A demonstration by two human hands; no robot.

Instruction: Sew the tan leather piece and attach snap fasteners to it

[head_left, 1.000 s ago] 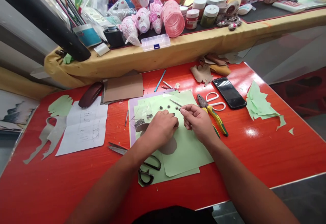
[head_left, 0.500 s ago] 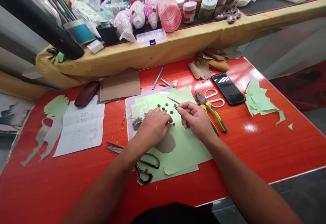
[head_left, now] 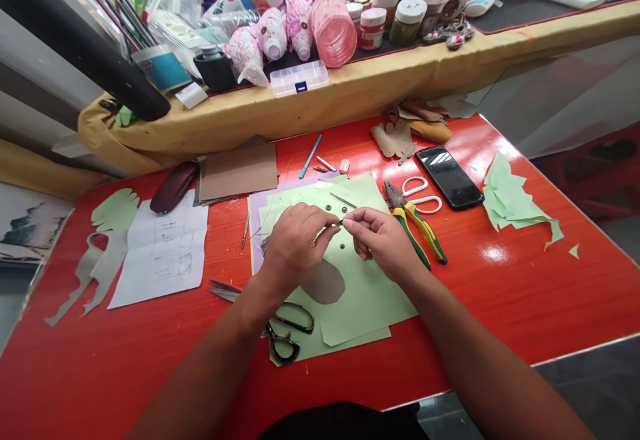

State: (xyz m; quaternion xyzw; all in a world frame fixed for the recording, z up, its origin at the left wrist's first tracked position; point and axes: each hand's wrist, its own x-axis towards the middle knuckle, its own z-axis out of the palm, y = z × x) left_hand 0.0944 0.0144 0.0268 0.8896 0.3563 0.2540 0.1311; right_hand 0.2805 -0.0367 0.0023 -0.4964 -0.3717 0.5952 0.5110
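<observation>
Head view: fingers (head_left: 334, 228) pinching eyelet (head_left: 339, 224).

- I see the worktop (head_left: 500, 307) as red wood-grain laminate, glossy, with bright glare patches.
- The green sheets (head_left: 365, 293) under my hands look like matt paper, smooth and flat.
- The small rings (head_left: 342, 246) on that paper read as dull metal.
- The pliers (head_left: 415, 223) have bare metal jaws and green-and-yellow plastic grips with a slight sheen.
- The black scissors (head_left: 285, 333) show metal blades and dark glossy handles.
- The phone (head_left: 450, 177) has a glassy, reflective black face.
- The brown card (head_left: 239, 170) looks matt and slightly rough.
- The yellow cloth (head_left: 350, 97) on the shelf behind is soft and matt.
</observation>
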